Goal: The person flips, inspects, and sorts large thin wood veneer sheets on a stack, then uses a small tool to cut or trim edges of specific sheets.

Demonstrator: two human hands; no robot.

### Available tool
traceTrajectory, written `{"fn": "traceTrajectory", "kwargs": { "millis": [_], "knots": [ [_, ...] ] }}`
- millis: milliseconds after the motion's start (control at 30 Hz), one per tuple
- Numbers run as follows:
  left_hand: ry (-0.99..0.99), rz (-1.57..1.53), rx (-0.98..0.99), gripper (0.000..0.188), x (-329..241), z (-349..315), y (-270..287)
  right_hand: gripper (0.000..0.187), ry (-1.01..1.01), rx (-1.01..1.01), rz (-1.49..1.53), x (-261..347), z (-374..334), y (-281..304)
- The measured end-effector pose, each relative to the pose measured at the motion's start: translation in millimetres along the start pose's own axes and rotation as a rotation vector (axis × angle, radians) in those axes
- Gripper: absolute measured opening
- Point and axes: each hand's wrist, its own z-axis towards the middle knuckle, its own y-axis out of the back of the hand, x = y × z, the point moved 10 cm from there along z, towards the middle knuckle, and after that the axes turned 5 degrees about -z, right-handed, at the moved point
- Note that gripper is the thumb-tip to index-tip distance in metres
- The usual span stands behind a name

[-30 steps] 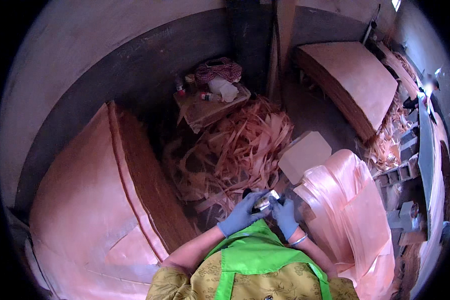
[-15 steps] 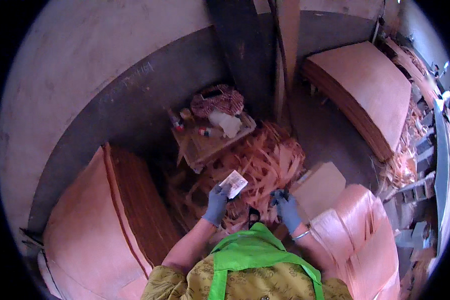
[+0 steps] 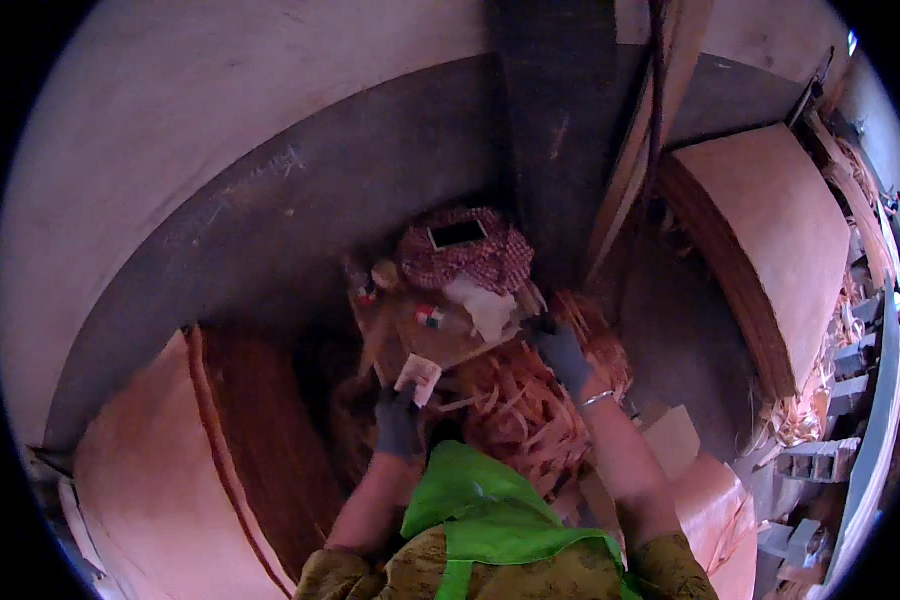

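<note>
My left hand (image 3: 398,422), in a grey glove with dark fingers, is closed on a small pale printed packet (image 3: 419,378), held near the front left corner of a low wooden table (image 3: 395,335). My right hand (image 3: 562,357), gloved alike, reaches out to the table's right edge, beside a crumpled white plastic bag (image 3: 487,308). Its dark fingertips blur into the shadow there, so their grip does not show. A clear bottle with a red and green label (image 3: 440,319) lies on the tabletop, left of the bag.
A red checked cloth bundle (image 3: 510,253) with a dark phone-like rectangle (image 3: 457,233) sits at the table's back. Loose veneer strips (image 3: 515,405) cover the floor before me. Tall veneer stacks stand left (image 3: 160,440) and right (image 3: 770,220). A wooden post (image 3: 635,140) rises behind.
I have moved closer to the table. My right hand has stretched forward to its right edge. My left hand still holds the packet, now beside the table's front left corner.
</note>
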Motion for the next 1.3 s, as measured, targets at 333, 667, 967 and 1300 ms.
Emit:
{"fn": "traceTrajectory", "kwargs": {
  "millis": [333, 667, 967, 1300],
  "knots": [
    [-0.791, 1.294, 0.390, 0.038, -36.5, 155.0, -44.3, 0.032, -0.036, -0.337, -0.700, -53.0, 299.3, -26.6],
    [-0.420, 0.676, 0.345, 0.024, -9.3, 310.1, -53.1, 0.044, -0.083, -0.249, -1.230, -182.0, 376.2, 17.6],
    [0.015, 0.306, 0.046, 0.017, 16.5, 416.2, -49.2, 0.036, -0.025, -0.093, -0.487, -129.2, 342.9, -19.1],
    [0.039, 0.585, 0.212, 0.021, 60.8, 453.7, -83.9, 0.025, -0.260, -0.141, 0.083, -124.7, 282.7, -11.3]
  ]
}}
